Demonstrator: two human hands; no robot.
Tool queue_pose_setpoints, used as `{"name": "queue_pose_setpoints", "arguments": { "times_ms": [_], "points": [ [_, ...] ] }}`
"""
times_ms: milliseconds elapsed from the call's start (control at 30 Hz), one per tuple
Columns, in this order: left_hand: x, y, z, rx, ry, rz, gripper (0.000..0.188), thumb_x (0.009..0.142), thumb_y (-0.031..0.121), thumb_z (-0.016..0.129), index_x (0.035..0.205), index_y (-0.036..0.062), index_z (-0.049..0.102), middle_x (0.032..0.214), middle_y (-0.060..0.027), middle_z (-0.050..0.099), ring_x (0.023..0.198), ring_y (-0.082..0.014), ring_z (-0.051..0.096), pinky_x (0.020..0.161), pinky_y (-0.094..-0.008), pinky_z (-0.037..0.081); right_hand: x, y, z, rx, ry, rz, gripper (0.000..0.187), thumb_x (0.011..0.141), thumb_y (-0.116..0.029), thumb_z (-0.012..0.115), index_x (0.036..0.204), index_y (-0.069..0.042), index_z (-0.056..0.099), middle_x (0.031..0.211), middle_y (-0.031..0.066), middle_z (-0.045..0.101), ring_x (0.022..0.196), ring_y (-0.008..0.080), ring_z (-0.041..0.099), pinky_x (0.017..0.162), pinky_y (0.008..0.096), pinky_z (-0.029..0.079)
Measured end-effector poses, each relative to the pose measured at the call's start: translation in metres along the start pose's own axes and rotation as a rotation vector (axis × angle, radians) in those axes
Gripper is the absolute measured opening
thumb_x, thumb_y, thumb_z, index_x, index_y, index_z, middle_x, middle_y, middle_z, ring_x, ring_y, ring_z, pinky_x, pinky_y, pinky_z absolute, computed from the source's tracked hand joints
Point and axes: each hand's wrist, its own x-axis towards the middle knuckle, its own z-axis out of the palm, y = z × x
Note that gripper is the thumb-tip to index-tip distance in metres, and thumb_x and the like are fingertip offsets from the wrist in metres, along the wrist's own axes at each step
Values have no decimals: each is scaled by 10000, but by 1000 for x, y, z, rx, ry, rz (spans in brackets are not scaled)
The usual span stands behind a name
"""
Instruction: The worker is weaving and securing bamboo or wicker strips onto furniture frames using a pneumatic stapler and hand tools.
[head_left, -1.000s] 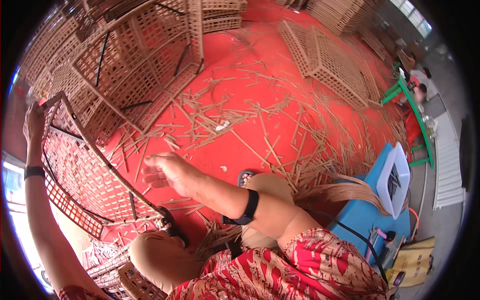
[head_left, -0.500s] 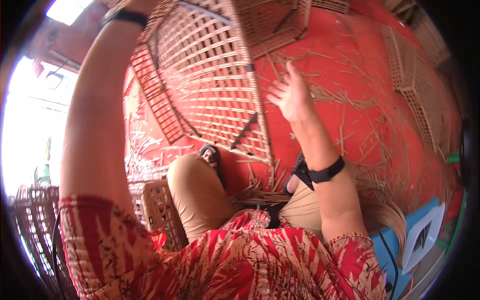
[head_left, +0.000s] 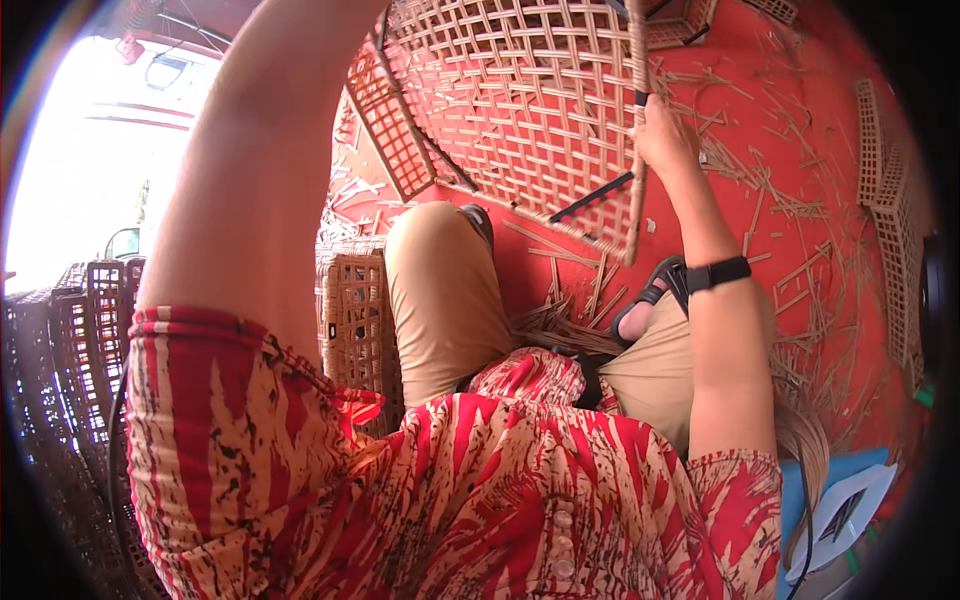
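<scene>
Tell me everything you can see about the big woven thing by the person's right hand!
The woven panel is tan, with flat-looking cane strips criss-crossed around open holes. It has a wrapped-looking rim, a slanting black bar near its lower corner, and a narrower grid section along its left. It's tilted, its top cut off by the picture. The right hand grips its right edge; the left is out of view.
</scene>
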Motion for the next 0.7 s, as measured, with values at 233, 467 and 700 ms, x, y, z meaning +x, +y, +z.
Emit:
{"name": "queue_pose_setpoints", "arguments": {
  "times_ms": [233, 467, 700],
  "points": [
    [-13, 124, 41, 17, -10, 131, 393, 821, 315, 731, 1065, 19, 649, 913, -235, 724, 904, -395, 721, 767, -490, 560, 39, 42, -44, 1401, 295, 341, 297, 1029, -212, 576, 1198, 32, 590, 1034, 140, 708, 891, 246, 726, 699, 351, 595],
    [-39, 147, 77, -87, -35, 9, 373, 842, 258, 708, 1126, 24, 645, 1015, -227, 708, 979, -414, 702, 810, -500, 559, 47, 92, -28, 1906, 505, 682, 225, 1051, -205, 533, 1081, 17, 552, 968, 147, 641, 819, 270, 688, 713, 403, 613],
    [-68, 125, 45, -11, 69, -86, 739, 764, 335, 862, 1329, 30, 494, 1058, -215, 727, 994, -413, 699, 871, -497, 546, 67, 121, 29, 2079, 322, 688, 229, 1014, -183, 586, 1089, 27, 532, 1007, 189, 637, 882, 319, 675, 754, 459, 638]
  ]
}}
